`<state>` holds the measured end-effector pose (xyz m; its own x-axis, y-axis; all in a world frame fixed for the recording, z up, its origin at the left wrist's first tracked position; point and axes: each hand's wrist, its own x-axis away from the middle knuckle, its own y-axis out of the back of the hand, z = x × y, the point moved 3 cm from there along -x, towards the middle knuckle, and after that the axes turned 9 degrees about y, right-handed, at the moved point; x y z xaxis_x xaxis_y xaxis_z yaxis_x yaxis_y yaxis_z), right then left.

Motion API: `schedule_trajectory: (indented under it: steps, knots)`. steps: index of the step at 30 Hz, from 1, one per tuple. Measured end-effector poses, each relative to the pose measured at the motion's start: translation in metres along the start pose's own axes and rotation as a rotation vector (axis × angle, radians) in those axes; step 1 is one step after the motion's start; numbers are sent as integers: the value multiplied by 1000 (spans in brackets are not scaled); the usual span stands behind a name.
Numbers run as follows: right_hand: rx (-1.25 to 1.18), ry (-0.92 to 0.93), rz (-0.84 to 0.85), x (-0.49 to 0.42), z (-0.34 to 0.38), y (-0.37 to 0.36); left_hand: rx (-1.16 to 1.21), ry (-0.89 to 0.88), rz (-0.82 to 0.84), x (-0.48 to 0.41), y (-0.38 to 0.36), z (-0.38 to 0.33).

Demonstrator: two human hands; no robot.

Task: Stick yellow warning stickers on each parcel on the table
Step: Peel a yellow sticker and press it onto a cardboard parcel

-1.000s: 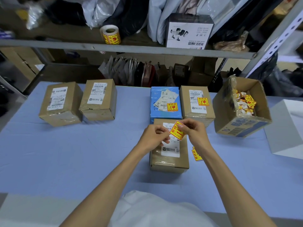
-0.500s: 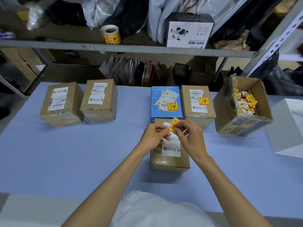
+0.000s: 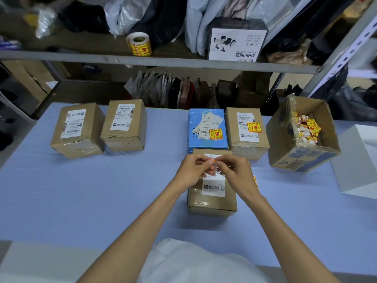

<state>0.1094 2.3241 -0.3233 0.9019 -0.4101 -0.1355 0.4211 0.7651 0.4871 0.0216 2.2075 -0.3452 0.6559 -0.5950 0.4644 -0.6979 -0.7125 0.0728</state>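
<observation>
**Q:** Blue cloth over the table (image 3: 102, 190), seen from head height. Held what?

**A:** Held five parcels. Set side by side at the far left: far-left brown parcel (image 3: 77, 129) and second brown parcel (image 3: 125, 125), each topped with a white shipping label. Placed mid-table, side by side: blue parcel (image 3: 208, 121) and right-hand brown parcel (image 3: 244, 144). Stuck flat on top of those two: blue parcel's sticker (image 3: 215, 134) and brown parcel's sticker (image 3: 253, 127), both yellow with red print.

**Q:** And the hands?

**A:** Met over the nearest brown parcel (image 3: 212, 201), just in front of the blue one. Left hand (image 3: 192, 169) and right hand (image 3: 236, 174), fingertips curled in tight, pinched one yellow warning sticker (image 3: 213, 161) between them, above that parcel's white label. Showed only a yellow-orange corner and some pale paper, the rest hidden by fingers. Could not tell whether touching the parcel.

**Q:** Anything else close by?

**A:** Stood at the right: open carton (image 3: 285, 144), with loose sticker scraps (image 3: 308, 127) in yellow and white inside. Lay on the cloth just beside the right wrist: spare yellow sticker (image 3: 256, 181), partly hidden. Sat at the right edge: white box (image 3: 359, 160). Rested on the metal shelf (image 3: 163, 62) behind: sticker roll (image 3: 139, 44) and barcode scanner box (image 3: 236, 39).
</observation>
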Motion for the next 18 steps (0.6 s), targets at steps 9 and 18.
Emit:
schedule_trajectory:
  steps: [9,18]
  knots:
    - [-54,-45,22,1,1,-1,-20,-23,-21,-1,2,4]
    - [-162,-118,-58,0,0,0,-70,-56,-10,0,1,2]
